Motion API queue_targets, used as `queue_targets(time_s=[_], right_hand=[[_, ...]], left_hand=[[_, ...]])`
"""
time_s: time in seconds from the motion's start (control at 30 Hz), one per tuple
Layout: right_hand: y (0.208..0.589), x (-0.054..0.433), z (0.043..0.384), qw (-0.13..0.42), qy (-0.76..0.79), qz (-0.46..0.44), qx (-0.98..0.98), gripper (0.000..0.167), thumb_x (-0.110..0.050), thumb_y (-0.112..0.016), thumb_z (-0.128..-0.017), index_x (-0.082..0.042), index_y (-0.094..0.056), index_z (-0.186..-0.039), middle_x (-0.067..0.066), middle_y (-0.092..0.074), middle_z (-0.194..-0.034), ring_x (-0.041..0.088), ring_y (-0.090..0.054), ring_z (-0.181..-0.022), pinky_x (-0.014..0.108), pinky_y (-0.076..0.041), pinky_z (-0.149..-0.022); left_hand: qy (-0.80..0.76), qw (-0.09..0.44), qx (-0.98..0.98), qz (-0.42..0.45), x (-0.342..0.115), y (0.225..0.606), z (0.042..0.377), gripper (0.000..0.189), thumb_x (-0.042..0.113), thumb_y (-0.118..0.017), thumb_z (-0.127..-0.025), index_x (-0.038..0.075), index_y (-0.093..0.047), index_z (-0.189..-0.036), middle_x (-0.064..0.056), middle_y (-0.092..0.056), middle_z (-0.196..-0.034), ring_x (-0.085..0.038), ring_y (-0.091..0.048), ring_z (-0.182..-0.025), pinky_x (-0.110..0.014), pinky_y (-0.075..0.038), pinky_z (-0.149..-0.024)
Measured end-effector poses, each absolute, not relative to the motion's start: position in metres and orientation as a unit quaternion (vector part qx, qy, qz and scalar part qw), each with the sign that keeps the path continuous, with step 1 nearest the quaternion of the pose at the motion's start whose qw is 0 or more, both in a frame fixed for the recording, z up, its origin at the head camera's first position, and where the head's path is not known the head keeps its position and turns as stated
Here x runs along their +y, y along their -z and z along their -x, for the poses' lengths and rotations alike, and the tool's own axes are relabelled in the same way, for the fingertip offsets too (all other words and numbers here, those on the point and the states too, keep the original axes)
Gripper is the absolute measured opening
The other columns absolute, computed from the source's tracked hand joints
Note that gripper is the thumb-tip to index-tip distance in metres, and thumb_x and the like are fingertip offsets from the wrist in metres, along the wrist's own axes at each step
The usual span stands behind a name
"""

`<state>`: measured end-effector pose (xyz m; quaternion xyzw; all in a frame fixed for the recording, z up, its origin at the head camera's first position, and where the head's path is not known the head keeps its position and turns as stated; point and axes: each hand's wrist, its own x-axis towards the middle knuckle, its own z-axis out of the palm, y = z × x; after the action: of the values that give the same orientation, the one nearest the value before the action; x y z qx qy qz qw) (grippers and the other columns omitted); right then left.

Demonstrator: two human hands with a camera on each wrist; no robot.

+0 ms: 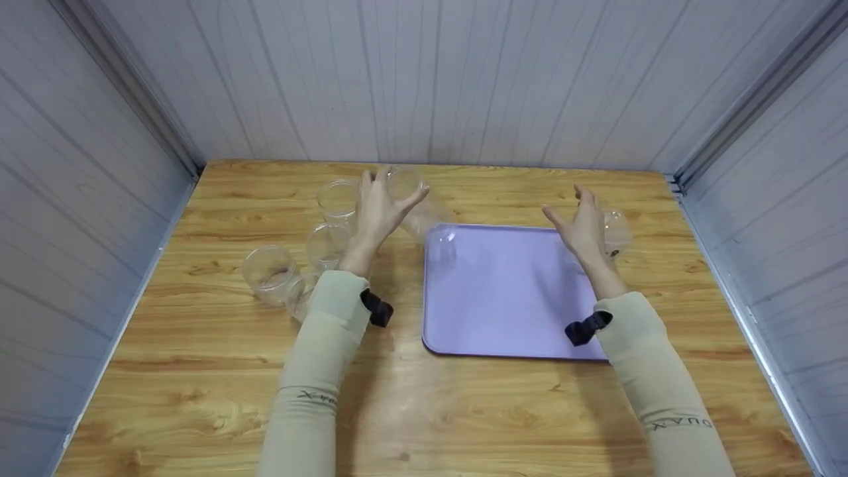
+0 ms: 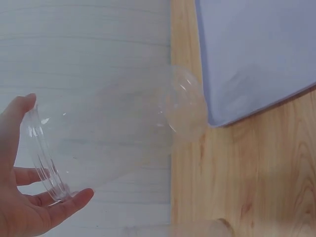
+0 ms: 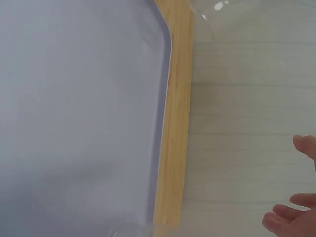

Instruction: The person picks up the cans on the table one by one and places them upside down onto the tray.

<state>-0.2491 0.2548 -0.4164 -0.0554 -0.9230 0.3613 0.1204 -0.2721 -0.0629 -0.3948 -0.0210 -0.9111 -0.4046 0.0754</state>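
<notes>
One wood-grain table (image 1: 411,411) bears a smooth, round-cornered purple tray (image 1: 510,298). Work judged early: the left hand (image 1: 379,215) grips a tilted clear cup (image 2: 113,133) by its ridged rim, the other end near the tray's far left corner; the right hand (image 1: 583,228), fingers spread, grasps nothing. Apparently outstanding: several glossy, round-mouthed cups (image 1: 268,270) at left, one transparent vessel (image 1: 618,226) beside the right hand.

Room to pass lies over the purple tray (image 1: 507,301), while transparent cups (image 1: 270,273) obstruct the wooden table (image 1: 179,384) farther left.
</notes>
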Motion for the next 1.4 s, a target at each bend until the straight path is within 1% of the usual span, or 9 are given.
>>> queue_targets(time_s=[0.03, 0.17, 0.4, 0.5, 0.6, 0.77, 1.0, 1.17, 1.4], right_hand=[[0.417, 0.254, 0.248, 0.123, -0.366, 0.054, -0.921, 0.074, -0.036, -0.062, -0.081, 0.006, -0.029, -0.133, 0.025, -0.037, -0.128, 0.037, -0.035, -0.117, 0.045, -0.030, -0.096], [0.420, 0.249, 0.246, 0.132, -0.391, 0.046, -0.910, 0.072, -0.035, -0.064, -0.080, 0.006, -0.032, -0.131, 0.025, -0.041, -0.124, 0.037, -0.038, -0.113, 0.044, -0.033, -0.094], [0.428, 0.243, 0.244, 0.130, -0.445, 0.031, -0.886, 0.069, -0.030, -0.064, -0.081, 0.008, -0.033, -0.129, 0.025, -0.042, -0.123, 0.036, -0.040, -0.111, 0.041, -0.035, -0.094], [0.431, 0.241, 0.244, 0.119, -0.462, 0.030, -0.879, 0.068, -0.030, -0.063, -0.082, 0.007, -0.033, -0.130, 0.024, -0.042, -0.123, 0.036, -0.040, -0.111, 0.042, -0.035, -0.093], [0.434, 0.238, 0.243, 0.104, -0.482, 0.025, -0.869, 0.068, -0.031, -0.062, -0.082, 0.006, -0.032, -0.131, 0.023, -0.041, -0.124, 0.037, -0.040, -0.112, 0.043, -0.036, -0.093], [0.436, 0.233, 0.242, 0.087, -0.507, 0.012, -0.858, 0.066, -0.031, -0.061, -0.083, 0.004, -0.033, -0.131, 0.024, -0.042, -0.125, 0.038, -0.041, -0.112, 0.044, -0.037, -0.092], [0.439, 0.230, 0.242, 0.066, -0.549, 0.016, -0.833, 0.063, -0.029, -0.059, -0.085, 0.003, -0.033, -0.132, 0.024, -0.042, -0.124, 0.036, -0.042, -0.111, 0.043, -0.037, -0.092], [0.442, 0.225, 0.240, 0.027, -0.597, 0.014, -0.802, 0.064, -0.032, -0.055, -0.087, 0.002, -0.029, -0.134, 0.022, -0.039, -0.127, 0.034, -0.040, -0.114, 0.045, -0.038, -0.091], [0.443, 0.219, 0.234, -0.008, -0.655, 0.006, -0.756, 0.059, -0.027, -0.049, -0.091, 0.003, -0.026, -0.136, 0.022, -0.036, -0.130, 0.034, -0.039, -0.116, 0.046, -0.039, -0.091]], left_hand=[[0.414, 0.072, -0.907, 0.017, -0.062, 0.396, 0.271, 0.088, 0.061, -0.060, -0.070, 0.007, -0.035, -0.135, -0.024, -0.023, -0.138, -0.035, -0.026, -0.125, -0.043, -0.034, -0.096], [0.439, 0.078, -0.895, 0.015, -0.060, 0.400, 0.267, 0.088, 0.062, -0.058, -0.070, 0.008, -0.035, -0.135, -0.019, -0.029, -0.135, -0.030, -0.031, -0.122, -0.040, -0.033, -0.097], [0.454, 0.119, -0.883, 0.021, -0.057, 0.406, 0.260, 0.081, 0.059, -0.059, -0.073, 0.005, -0.041, -0.131, -0.015, -0.040, -0.123, -0.027, -0.040, -0.113, -0.037, -0.036, -0.093], [0.470, 0.130, -0.872, 0.026, -0.057, 0.410, 0.258, 0.079, 0.056, -0.060, -0.074, 0.004, -0.041, -0.130, -0.014, -0.043, -0.119, -0.026, -0.044, -0.105, -0.036, -0.039, -0.088], [0.499, 0.123, -0.857, 0.031, -0.055, 0.414, 0.255, 0.076, 0.052, -0.059, -0.077, 0.003, -0.039, -0.131, -0.015, -0.042, -0.119, -0.027, -0.045, -0.100, -0.035, -0.040, -0.084], [0.545, 0.118, -0.829, 0.032, -0.050, 0.421, 0.250, 0.072, 0.047, -0.058, -0.079, 0.001, -0.038, -0.131, -0.018, -0.042, -0.119, -0.030, -0.044, -0.100, -0.037, -0.040, -0.082], [0.555, 0.140, -0.819, 0.030, -0.043, 0.425, 0.245, 0.066, 0.045, -0.057, -0.080, 0.003, -0.043, -0.128, -0.013, -0.047, -0.110, -0.022, -0.048, -0.095, -0.033, -0.042, -0.078], [0.575, 0.150, -0.804, 0.032, -0.039, 0.430, 0.240, 0.061, 0.040, -0.057, -0.082, 0.001, -0.044, -0.127, -0.015, -0.049, -0.105, -0.025, -0.050, -0.092, -0.033, -0.043, -0.076], [0.608, 0.150, -0.779, 0.034, -0.032, 0.433, 0.232, 0.059, 0.038, -0.055, -0.083, 0.000, -0.043, -0.127, -0.012, -0.048, -0.107, -0.020, -0.049, -0.093, -0.030, -0.042, -0.077]])
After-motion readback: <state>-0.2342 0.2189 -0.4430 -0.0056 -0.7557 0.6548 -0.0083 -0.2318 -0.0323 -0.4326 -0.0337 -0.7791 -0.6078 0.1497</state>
